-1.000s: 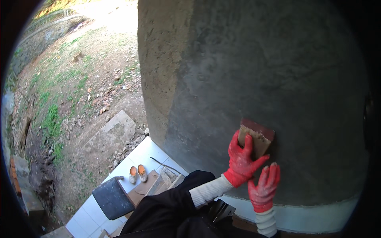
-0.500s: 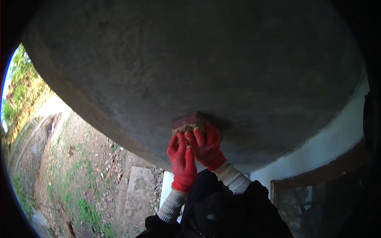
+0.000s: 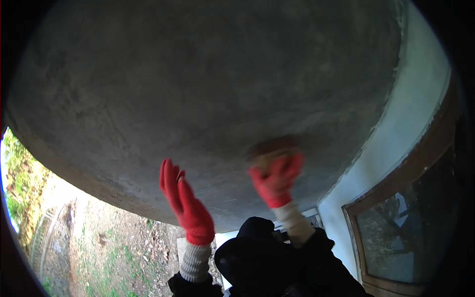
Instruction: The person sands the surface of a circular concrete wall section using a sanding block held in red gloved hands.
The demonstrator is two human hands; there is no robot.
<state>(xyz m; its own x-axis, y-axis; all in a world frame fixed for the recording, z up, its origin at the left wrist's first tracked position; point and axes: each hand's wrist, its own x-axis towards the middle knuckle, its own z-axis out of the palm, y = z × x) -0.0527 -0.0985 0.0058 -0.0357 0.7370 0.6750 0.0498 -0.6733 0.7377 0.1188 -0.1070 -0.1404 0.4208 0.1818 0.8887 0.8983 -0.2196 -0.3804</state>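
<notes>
My right hand (image 3: 277,177), in a red-coated glove with a pale knit cuff, grips a dark red block with a rough tan side (image 3: 273,148). Motion blurs both hand and block. The block is up against a grey, smooth-looking cement ceiling (image 3: 213,79), and its exact kind cannot be made out. To the left, my left hand (image 3: 190,208), gloved the same way, is raised just below the ceiling. Its fingers are stretched out and it holds nothing.
A pale wall (image 3: 378,148) meets the ceiling on the right, above a brown-framed window (image 3: 386,242). Beyond the ceiling's curved-looking edge at lower left lies stony ground (image 3: 114,242) with grass patches. Foliage (image 3: 22,183) shows at far left.
My left hand has come off the block and moved left, its fingers now extended. The right hand has carried the block to the right along the ceiling. The whole view has shifted too.
</notes>
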